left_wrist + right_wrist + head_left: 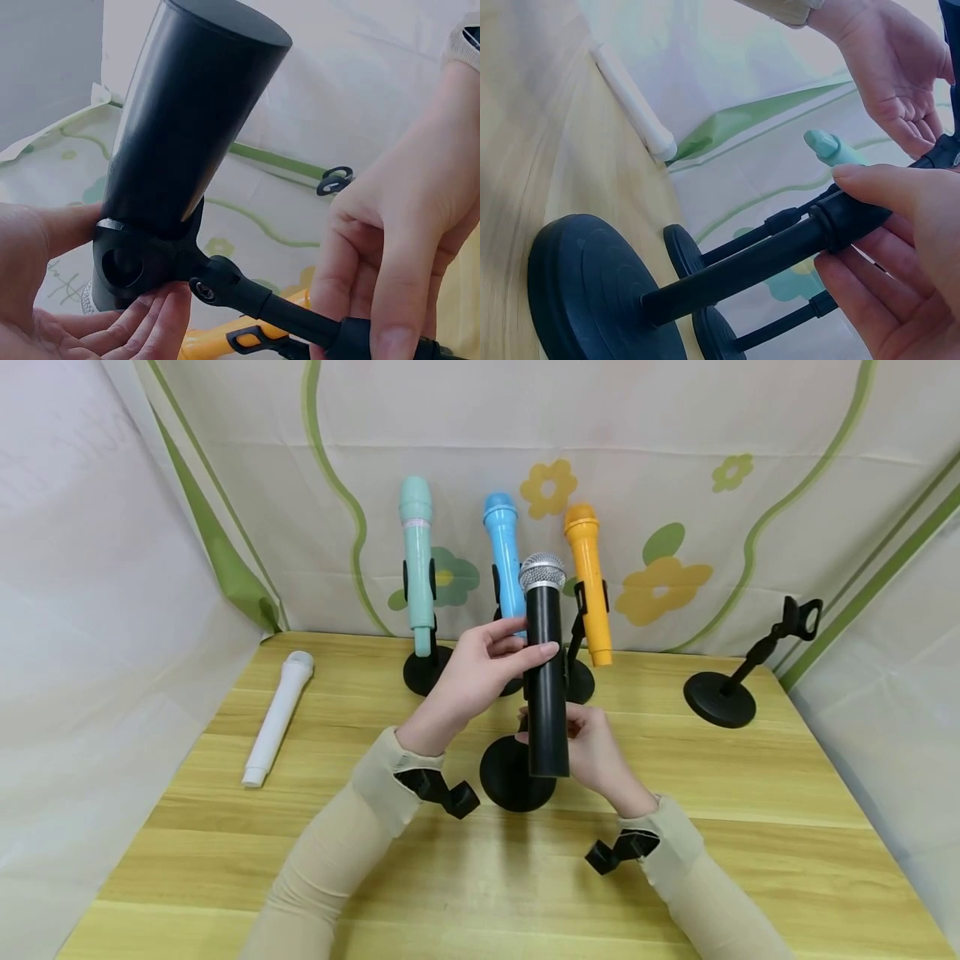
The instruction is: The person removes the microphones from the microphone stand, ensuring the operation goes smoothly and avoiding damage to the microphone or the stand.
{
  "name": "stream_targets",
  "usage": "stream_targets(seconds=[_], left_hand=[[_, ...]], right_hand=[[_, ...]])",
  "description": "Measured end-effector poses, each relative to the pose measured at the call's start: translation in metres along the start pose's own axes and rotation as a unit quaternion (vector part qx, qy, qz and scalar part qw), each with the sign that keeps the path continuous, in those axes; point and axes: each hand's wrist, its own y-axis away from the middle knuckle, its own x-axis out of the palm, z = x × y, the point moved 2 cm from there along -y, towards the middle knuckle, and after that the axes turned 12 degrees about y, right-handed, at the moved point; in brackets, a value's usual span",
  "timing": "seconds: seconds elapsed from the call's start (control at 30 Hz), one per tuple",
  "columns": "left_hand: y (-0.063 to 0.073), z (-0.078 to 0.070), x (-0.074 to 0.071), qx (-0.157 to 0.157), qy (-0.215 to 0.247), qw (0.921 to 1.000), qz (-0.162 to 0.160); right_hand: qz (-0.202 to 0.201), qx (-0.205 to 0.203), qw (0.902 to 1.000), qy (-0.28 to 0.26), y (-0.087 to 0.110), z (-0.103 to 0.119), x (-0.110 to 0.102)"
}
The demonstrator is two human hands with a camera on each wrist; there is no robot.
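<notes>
A black microphone (548,710) with a silver mesh head sits in the clip (124,259) of a black desk stand (504,777). My left hand (468,675) holds the microphone at the clip, thumb on the front of its body and fingers behind. Below it, my right hand (596,750) grips the stand's pole (735,274) near the upper collar, thumb on one side and fingers on the other. In the head view the microphone hides most of the pole and some right fingertips. Whether the round base touches the table cannot be told.
Behind my hands, mint green (417,560), blue (502,535) and orange (587,560) microphones stand tilted in black stands. A white microphone (277,718) lies on the wooden table (225,868) at left. At right stands a bare stand (720,697). Fabric walls (465,410) surround the table.
</notes>
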Motion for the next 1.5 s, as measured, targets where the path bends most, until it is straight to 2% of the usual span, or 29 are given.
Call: stream_targets(seconds=[0.13,0.37,0.57,0.83,1.23,1.37,1.5], left_hand=[[-0.001,-0.001,-0.001,0.013,-0.009,0.9997,0.016],[-0.001,-0.004,-0.003,0.018,-0.010,0.9991,0.037],[-0.003,-0.003,-0.003,0.019,0.003,0.9991,0.037],[-0.006,-0.002,-0.002,0.018,0.018,0.9992,0.031],[-0.007,-0.003,-0.002,0.023,0.024,0.9988,0.037],[-0.009,-0.003,-0.002,0.025,0.021,0.9989,0.033],[-0.011,-0.004,-0.003,0.026,0.025,0.9989,0.030]], right_hand=[[-0.003,-0.005,1.0000,-0.002,-0.001,0.002,0.000],[0.000,-0.013,0.9999,0.002,0.000,0.036,-0.006],[-0.002,-0.005,1.0000,-0.006,-0.001,0.036,-0.005],[-0.003,-0.025,0.9997,0.003,-0.003,0.035,-0.004],[0.000,-0.032,0.9994,0.014,-0.002,0.037,-0.006],[0.004,-0.044,0.9989,0.014,-0.003,0.034,-0.005],[0.003,-0.048,0.9988,0.011,-0.004,0.019,-0.002]])
